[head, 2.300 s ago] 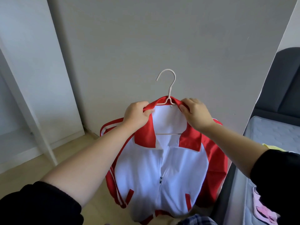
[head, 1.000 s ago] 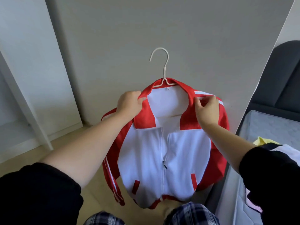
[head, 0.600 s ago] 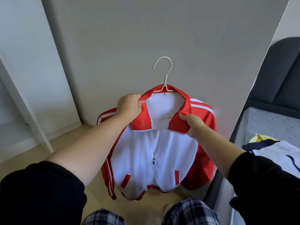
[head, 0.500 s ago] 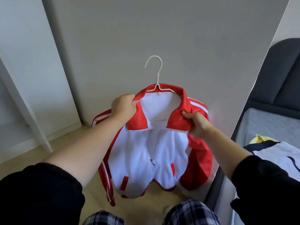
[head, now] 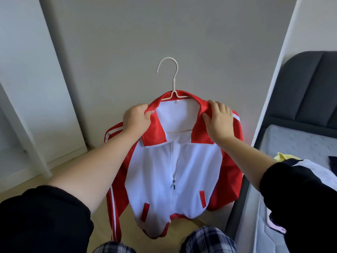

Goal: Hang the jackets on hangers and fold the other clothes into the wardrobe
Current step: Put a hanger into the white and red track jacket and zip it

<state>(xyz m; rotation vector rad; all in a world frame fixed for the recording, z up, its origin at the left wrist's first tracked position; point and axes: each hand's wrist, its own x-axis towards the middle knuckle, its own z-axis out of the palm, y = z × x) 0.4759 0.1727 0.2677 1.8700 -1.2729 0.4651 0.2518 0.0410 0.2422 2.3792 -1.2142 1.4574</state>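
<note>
At the centre of the frame a red and white jacket (head: 173, 170) sits on a cream hanger (head: 174, 77), held up in front of a grey wall (head: 182, 33). The hanger's hook stands clear above the red collar. The left hand (head: 136, 119) has its fingers (head: 145, 114) curled round the collar's left side, gripping the cloth. The right hand (head: 218, 119) lies over the collar's right side and shoulder, its fingers (head: 212, 104) fairly straight and spread on the fabric. The zip pull (head: 173, 184) sits about halfway down the white front, and the striped sleeve (head: 114, 207) at lower left dangles toward the wooden floor (head: 73, 167). A white wardrobe (head: 27, 79) fills the left edge. On the right stands a bed (head: 291, 143) with a dark headboard (head: 310, 79); a yellow garment (head: 282, 157) and a white and navy garment (head: 319, 172) lie on it.
</note>
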